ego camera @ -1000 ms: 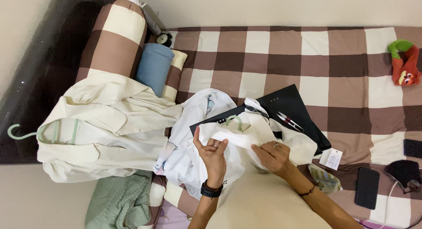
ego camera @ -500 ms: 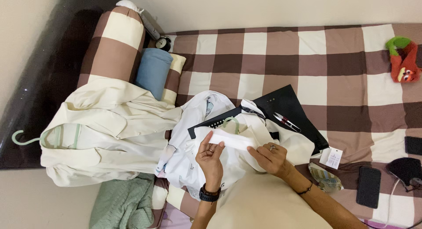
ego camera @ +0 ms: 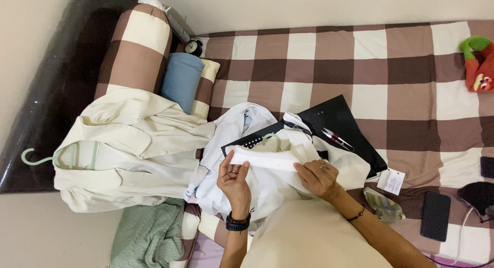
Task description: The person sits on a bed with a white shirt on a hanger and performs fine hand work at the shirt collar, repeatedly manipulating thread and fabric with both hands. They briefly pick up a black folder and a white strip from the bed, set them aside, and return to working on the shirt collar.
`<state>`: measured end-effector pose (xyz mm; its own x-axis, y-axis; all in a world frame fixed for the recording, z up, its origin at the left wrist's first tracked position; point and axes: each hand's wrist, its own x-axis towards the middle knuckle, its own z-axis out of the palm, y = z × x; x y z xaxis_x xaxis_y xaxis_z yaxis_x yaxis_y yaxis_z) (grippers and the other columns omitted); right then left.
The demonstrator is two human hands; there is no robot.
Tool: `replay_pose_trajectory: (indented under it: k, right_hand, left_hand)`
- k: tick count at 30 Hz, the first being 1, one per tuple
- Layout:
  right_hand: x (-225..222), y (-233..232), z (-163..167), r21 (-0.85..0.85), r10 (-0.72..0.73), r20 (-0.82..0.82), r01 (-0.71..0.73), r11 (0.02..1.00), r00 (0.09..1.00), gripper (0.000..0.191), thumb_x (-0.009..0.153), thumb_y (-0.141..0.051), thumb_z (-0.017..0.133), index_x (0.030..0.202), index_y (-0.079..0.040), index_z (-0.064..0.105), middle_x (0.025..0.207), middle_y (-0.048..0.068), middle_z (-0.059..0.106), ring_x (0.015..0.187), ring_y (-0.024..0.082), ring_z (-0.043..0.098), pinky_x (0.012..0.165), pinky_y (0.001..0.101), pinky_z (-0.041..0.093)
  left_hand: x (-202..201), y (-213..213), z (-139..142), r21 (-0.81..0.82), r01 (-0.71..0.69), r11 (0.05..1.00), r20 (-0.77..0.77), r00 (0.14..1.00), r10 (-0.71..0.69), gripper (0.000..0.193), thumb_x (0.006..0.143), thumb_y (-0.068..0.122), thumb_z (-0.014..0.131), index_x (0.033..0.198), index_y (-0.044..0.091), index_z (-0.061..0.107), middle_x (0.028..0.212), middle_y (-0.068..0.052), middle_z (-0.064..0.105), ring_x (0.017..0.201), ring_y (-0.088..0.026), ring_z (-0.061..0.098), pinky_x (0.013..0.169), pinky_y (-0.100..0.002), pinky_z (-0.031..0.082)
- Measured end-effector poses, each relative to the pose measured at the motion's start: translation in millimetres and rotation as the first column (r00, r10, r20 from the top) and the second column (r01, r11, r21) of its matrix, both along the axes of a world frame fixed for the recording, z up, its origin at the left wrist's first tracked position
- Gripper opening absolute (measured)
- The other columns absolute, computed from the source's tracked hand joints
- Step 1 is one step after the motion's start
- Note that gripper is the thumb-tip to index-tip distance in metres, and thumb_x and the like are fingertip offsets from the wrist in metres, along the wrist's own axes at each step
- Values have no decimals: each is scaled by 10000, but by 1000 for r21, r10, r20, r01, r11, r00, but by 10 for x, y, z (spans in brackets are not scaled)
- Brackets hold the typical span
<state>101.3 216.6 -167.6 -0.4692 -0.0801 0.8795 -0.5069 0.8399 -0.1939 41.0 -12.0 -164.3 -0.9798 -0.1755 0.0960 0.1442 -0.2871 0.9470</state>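
the left hand (ego camera: 234, 178) pinches one end of a white folded collar strip (ego camera: 265, 160), the right hand (ego camera: 319, 178) grips the other end, stretching it over a white shirt (ego camera: 267, 188) on the checked bed (ego camera: 329, 67). a white rectangular tag (ego camera: 393, 181) lies right of the shirt, beside a black flat package (ego camera: 342, 126) bearing small snips (ego camera: 335, 138).

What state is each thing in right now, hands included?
left hand: pinching one end of the white collar
right hand: holding the collar's other end
white collar: stretched flat between the hands
cream jacket: on a green hanger, lying flat
snips: lying on the black folder
phone: screen dark
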Motion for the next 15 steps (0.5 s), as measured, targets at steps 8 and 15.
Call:
replay_pose_trajectory:
  k: [8,15]
  right_hand:
    - [-15,59,16,-58,-9,154,19,998,988,247,723,-99,838,917,-24,705,800,57,628,618,190,595,533,304,454]
    - [-78,71,2,-134,65,360,-17,991,931,237,766,-126,867,866,-52,666,793,44,616,585,180,601,514,306,466]
  left_hand:
    - [-17,-45,30,64,1,998,59,998,-5,494,855,-130,693,1332,-62,589,897,-46,701,806,-80,658,804,-249,571]
    - [11,-10,-28,-28,20,999,47,999,-19,521,838,-154,741,1338,-78,616,835,7,598,733,-51,547,771,-227,545]
